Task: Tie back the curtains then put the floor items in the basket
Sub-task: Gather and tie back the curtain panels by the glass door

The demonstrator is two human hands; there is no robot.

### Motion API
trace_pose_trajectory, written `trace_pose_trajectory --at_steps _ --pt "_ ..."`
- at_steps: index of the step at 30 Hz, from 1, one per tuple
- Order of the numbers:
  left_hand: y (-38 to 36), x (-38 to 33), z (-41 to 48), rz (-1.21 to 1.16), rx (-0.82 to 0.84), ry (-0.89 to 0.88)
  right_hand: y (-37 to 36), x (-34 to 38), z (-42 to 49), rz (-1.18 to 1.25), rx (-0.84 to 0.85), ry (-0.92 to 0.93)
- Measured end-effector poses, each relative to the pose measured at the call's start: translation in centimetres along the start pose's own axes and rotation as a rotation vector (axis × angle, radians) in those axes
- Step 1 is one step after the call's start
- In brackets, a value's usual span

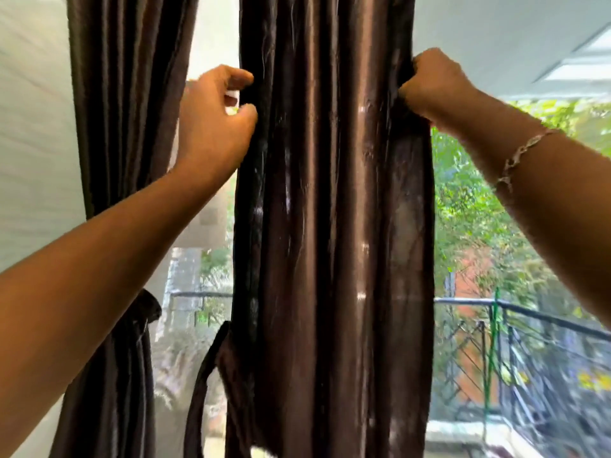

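Middle curtain (330,226): hangs centre frame, dark brown, loose; both side edges held near the top.
Left hand (215,123): fingers curled onto curtain's L edge, thumb above.
Right hand (433,84): tight fist, fingers wrapped round R edge; bracelet (525,153) on wrist.
Side curtain (125,77): far L, gathered w/ knot (145,312) low down.
Strap (211,368): dangling loop at middle curtain's lower L edge.
Open room: daylight gap betw. the two curtains; wider opening to R, railing (529,319) outside.
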State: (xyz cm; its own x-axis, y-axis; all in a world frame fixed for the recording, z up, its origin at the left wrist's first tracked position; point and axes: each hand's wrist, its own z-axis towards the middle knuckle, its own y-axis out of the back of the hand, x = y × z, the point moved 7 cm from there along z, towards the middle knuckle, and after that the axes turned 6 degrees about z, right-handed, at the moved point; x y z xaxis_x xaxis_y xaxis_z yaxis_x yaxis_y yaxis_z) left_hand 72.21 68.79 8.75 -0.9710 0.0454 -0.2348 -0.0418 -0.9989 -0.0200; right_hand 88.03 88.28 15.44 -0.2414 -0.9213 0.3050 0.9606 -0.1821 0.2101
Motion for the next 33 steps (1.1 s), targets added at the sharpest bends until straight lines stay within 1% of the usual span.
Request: trace_pose_trajectory --at_steps 2,3,4,6,9,11,13,16,19,22,25,28,33 --pt "0.5 -2.3 -3.0 0.116 -0.061 -0.103 0.0 -2.3 -1.7 0.038 0.040 -0.036" --pt "0.6 -3.5 -4.6 0.136 -0.080 -0.154 -0.2 -3.3 -2.6 0.066 0.058 -0.057" --pt "0.4 -4.7 -6.3 0.119 -0.079 -0.187 -0.3 -4.4 -3.7 0.098 0.080 -0.076" --pt "-1.0 -6.3 -9.7 0.026 -0.023 -0.173 -0.6 -6.5 -6.0 0.151 0.137 -0.105" --pt "-4.0 -7.7 -15.1 -0.075 0.096 -0.050 -1.7 -9.6 -9.7 0.203 0.240 -0.179" --pt "-5.8 -7.7 -18.3 -0.095 0.156 0.062 -2.8 -11.8 -12.6 0.248 0.353 -0.245" --pt "-6.9 -6.8 -21.2 -0.092 0.166 0.182 -4.3 -13.5 -16.3 0.311 0.463 -0.307" --pt "-7.4 -5.1 -25.6 -0.058 0.107 0.379 -6.2 -15.6 -22.3 0.337 0.557 -0.359" --pt "-8.1 -3.1 -29.3 -0.028 0.069 0.560 -7.0 -16.2 -26.8 0.336 0.545 -0.361" --pt "-8.9 -1.6 -31.0 0.032 0.088 0.653 -6.8 -15.6 -28.7 0.201 0.486 -0.305" --pt "-9.5 -0.8 -31.5 0.079 0.128 0.668 -7.3 -14.6 -29.7 0.156 0.493 -0.272" --pt "-9.8 -0.9 -31.6 0.142 0.125 0.645 -8.1 -13.5 -31.0 0.197 0.535 -0.248" --pt "-11.1 -0.8 -32.8 0.264 0.214 0.618 -9.1 -12.0 -31.8 0.289 0.556 -0.250"
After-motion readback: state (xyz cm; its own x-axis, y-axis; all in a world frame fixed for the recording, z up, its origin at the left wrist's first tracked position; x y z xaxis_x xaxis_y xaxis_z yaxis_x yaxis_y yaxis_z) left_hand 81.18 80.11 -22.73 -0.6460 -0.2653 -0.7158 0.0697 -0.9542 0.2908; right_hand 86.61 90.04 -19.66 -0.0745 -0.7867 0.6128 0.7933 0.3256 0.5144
